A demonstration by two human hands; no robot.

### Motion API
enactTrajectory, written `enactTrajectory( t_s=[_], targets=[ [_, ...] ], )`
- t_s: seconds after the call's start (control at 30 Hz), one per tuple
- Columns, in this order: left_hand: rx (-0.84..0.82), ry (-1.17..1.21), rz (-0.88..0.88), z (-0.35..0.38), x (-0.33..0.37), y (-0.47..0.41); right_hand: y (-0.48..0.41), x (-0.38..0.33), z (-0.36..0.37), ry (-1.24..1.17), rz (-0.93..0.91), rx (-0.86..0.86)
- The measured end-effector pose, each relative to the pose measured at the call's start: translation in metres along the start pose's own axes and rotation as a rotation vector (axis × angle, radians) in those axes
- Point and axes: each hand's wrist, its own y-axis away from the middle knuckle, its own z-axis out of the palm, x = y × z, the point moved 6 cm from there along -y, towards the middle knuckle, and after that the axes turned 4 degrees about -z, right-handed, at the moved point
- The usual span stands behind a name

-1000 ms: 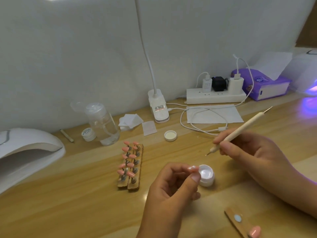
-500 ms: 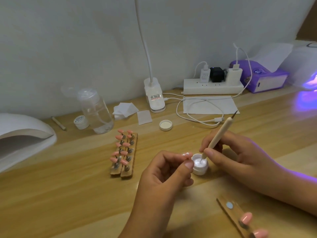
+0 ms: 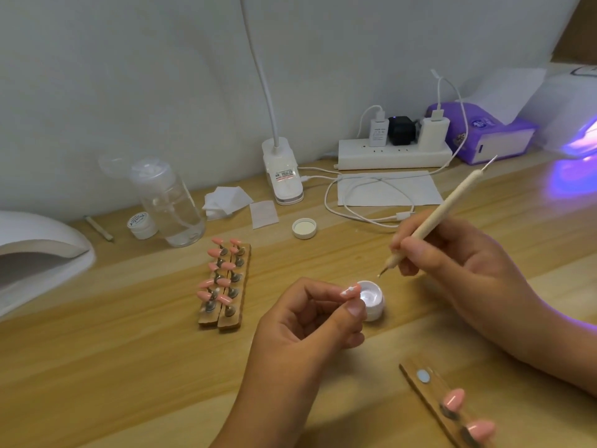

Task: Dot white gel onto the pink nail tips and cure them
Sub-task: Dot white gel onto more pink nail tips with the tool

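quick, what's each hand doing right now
Left hand: pinches a pink nail tip between thumb and finger.
Right hand: grips the dotting pen, tip near the gel pot.

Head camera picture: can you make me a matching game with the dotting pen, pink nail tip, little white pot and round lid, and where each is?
Things:
1 dotting pen
2 pink nail tip
3 white pot
4 round lid

Places:
A on the table near the white cable
B the right hand grips it
C the left hand pinches it
D standing beside the left thumb

Pairs: 1-B, 2-C, 3-D, 4-A
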Motion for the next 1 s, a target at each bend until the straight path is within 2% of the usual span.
enactTrajectory(
  t_s=[0.1, 0.27, 0.47, 1.0],
  targets=[
    [-0.036, -0.043, 0.011, 0.002, 0.0, 0.001, 0.001, 0.006, -0.003, -0.298, 0.131, 0.09],
    [-0.081, -0.151, 0.014, 0.005, -0.004, 0.002, 0.005, 0.007, 0.01, -0.499, 0.241, 0.0],
    [-0.111, -0.181, 0.016, 0.006, -0.004, 0.003, 0.01, 0.005, 0.017, -0.46, 0.29, -0.099],
    [-0.115, -0.202, 0.021, 0.007, -0.003, 0.004, 0.01, 0.006, 0.018, -0.416, 0.277, -0.109]
  ],
)
